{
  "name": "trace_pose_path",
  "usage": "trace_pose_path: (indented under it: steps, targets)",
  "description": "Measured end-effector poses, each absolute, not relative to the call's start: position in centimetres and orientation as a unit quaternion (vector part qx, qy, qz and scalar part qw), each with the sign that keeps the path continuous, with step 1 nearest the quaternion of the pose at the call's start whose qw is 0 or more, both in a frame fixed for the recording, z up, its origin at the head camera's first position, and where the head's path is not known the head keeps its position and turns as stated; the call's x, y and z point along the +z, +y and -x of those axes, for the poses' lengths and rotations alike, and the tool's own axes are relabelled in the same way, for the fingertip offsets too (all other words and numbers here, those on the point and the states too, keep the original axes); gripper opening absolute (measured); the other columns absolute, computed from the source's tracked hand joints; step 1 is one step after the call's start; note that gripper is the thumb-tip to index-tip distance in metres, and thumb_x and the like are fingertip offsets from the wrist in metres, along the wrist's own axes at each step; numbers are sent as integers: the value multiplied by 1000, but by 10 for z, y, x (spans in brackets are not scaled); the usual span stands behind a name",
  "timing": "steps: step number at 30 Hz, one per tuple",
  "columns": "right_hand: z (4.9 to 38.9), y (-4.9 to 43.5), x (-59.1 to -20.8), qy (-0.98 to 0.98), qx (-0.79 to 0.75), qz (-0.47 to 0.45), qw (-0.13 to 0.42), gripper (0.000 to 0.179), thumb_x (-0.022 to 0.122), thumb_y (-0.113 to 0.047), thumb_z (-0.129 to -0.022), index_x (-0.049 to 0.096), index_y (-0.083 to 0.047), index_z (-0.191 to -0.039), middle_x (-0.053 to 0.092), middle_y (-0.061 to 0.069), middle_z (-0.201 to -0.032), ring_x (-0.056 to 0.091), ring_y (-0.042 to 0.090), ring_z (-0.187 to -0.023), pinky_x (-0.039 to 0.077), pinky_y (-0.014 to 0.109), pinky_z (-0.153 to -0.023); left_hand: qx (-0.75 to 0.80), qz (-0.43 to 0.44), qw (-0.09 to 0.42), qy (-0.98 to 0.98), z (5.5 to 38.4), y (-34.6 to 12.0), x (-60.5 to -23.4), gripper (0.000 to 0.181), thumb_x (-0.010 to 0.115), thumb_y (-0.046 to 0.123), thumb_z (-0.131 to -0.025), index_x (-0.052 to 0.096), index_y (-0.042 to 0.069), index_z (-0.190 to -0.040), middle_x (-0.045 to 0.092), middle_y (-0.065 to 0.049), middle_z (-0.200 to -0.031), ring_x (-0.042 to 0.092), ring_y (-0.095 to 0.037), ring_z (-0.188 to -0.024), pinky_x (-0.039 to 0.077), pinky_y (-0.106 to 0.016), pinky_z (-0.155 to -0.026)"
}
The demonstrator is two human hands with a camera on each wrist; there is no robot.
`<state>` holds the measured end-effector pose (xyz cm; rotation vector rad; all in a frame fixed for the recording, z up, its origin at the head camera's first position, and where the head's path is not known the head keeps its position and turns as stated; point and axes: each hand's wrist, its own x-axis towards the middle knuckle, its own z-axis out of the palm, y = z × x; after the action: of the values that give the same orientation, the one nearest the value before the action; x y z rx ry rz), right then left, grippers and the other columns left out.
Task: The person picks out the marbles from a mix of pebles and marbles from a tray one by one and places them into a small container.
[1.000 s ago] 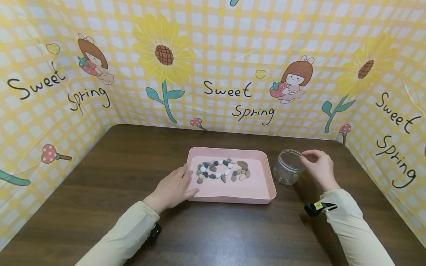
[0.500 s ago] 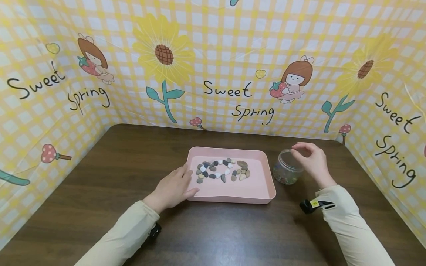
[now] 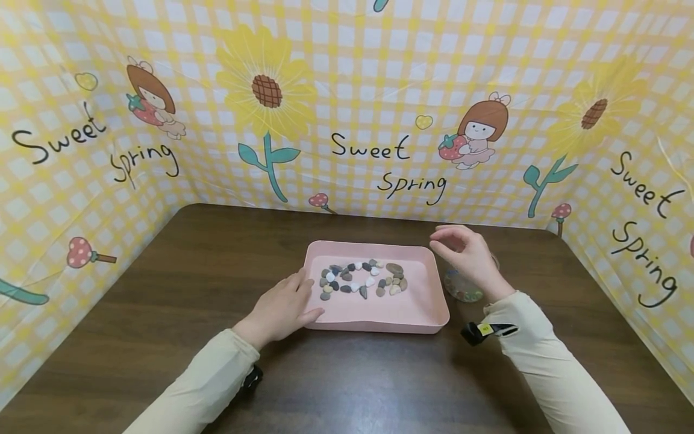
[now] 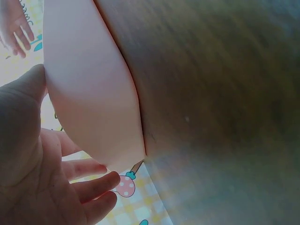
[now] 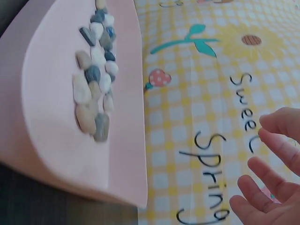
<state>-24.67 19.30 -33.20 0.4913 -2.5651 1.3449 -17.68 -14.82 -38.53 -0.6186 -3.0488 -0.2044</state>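
Observation:
A pink tray (image 3: 414, 307) lies on the table, several grey, white, black and tan pebbles (image 3: 355, 286) spread on its floor. My left hand (image 3: 279, 307) rests at the tray's front left corner. In the left wrist view its thumb touches the rim, and its fingers (image 4: 93, 187) lie loosely spread beside the wall. Above the tray's back right corner hovers my right hand (image 3: 466, 256), thumb and forefinger tips close together, with nothing visible between them. In the right wrist view its other fingers (image 5: 265, 187) are spread. Behind this hand a clear jar (image 3: 459, 288) is partly hidden.
The brown table (image 3: 358, 386) ends at a yellow checked cloth (image 3: 368, 78) that stands like a wall at the back and both sides. The jar stands close to the tray's right side, with small coloured bits low in it.
My right hand has left the jar's rim and moved leftward to the tray's back right corner, now covering much of the jar. The left hand and tray have stayed put.

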Motion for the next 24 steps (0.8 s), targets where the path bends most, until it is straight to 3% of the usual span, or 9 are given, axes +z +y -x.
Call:
trace_pose_path:
  steps: [5, 15, 24]
  targets:
    - [247, 178, -334, -850, 488, -189, 61, 24, 65, -13, -87, 64, 3, -104, 55, 18, -127, 51, 31, -124, 37, 43, -108, -67, 198, 12, -978, 177, -148, -386, 66, 52, 47, -91, 48, -5, -131, 38, -29, -142, 46, -42, -125, 41, -49, -102]
    - [259, 150, -342, -833, 496, -246, 24, 22, 66, -9, -86, 65, 5, -103, 57, 18, -125, 50, 32, -124, 35, 44, -109, -65, 200, 16, -978, 178, -149, -388, 67, 51, 48, -91, 48, -5, -131, 38, -29, -142, 46, -42, -126, 40, -49, -103]
    - [269, 126, -345, -834, 473, -282, -29, 24, 66, -17, -87, 67, -4, -106, 54, 13, -131, 46, 29, -127, 34, 45, -110, -67, 200, 15, -977, 178, -150, -389, 66, 52, 47, -91, 48, -5, -131, 38, -29, -143, 45, -42, -127, 39, -49, -104]
